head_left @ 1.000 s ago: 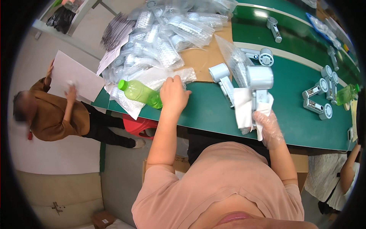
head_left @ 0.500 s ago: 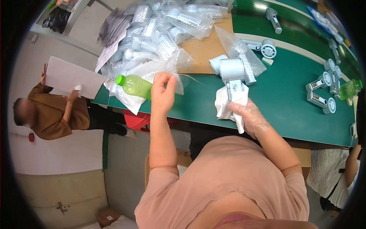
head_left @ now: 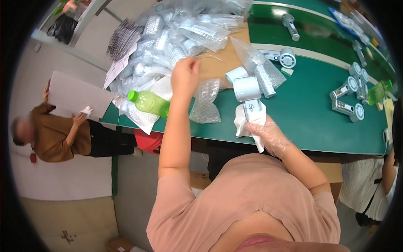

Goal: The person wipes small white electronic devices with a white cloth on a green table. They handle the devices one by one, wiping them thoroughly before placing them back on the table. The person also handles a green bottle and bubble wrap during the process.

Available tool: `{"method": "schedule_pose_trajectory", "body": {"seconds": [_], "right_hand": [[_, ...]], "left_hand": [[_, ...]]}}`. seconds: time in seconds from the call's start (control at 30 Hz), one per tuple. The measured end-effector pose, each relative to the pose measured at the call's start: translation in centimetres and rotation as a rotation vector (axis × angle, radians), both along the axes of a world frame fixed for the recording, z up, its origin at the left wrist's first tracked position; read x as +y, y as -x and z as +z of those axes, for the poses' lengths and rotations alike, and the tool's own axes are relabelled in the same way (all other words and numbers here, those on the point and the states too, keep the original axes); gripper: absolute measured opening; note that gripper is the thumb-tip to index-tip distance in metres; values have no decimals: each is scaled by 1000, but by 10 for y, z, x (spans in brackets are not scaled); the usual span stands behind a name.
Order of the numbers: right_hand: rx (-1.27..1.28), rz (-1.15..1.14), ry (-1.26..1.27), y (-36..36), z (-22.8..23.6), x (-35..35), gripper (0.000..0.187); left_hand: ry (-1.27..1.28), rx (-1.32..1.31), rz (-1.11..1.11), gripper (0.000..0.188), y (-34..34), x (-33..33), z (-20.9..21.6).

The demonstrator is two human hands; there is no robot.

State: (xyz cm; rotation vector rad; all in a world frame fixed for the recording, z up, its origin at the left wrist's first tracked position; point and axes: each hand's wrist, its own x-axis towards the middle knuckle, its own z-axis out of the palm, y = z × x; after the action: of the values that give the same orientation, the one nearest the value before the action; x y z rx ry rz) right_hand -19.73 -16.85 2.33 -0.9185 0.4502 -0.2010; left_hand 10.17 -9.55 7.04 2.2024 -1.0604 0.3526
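My right hand (head_left: 268,136), in a clear plastic glove, grips a pale blue-grey handheld fan (head_left: 247,89) by its handle. A crumpled white cloth (head_left: 257,118) is wrapped around that handle under my fingers. My bare left hand (head_left: 186,77) is raised beside a heap of bubble-wrapped fans (head_left: 176,40). Its fingers are curled closed, and whatever they may hold is hidden. Just right of my left wrist lies a bubble-wrap bag (head_left: 205,103). Beyond the held fan, another bubble-wrap bag (head_left: 258,69) lies with a fan part in or under it.
A green bottle (head_left: 149,103) lies left of my forearm on the green table (head_left: 294,126). Several unwrapped fans (head_left: 346,88) and a second green bottle (head_left: 379,92) are at the right. Cardboard (head_left: 218,69) lies under the heap. A person (head_left: 63,130) at left holds a white board.
My left hand has moved up and away toward the heap. The bubble-wrap bag near it now lies lower, on the table. My right hand still grips the fan and cloth.
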Motion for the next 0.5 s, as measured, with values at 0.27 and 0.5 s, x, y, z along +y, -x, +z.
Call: {"method": "schedule_pose_trajectory", "body": {"seconds": [0.27, 0.5], "right_hand": [[18, -101, -85, -4, -9, -1, 61], [-4, -213, -153, -5, -15, -7, 57]], "left_hand": [[-519, -24, -58, 28, 58, 39, -21], [715, 1000, -146, 13, 77, 88, -28]]}}
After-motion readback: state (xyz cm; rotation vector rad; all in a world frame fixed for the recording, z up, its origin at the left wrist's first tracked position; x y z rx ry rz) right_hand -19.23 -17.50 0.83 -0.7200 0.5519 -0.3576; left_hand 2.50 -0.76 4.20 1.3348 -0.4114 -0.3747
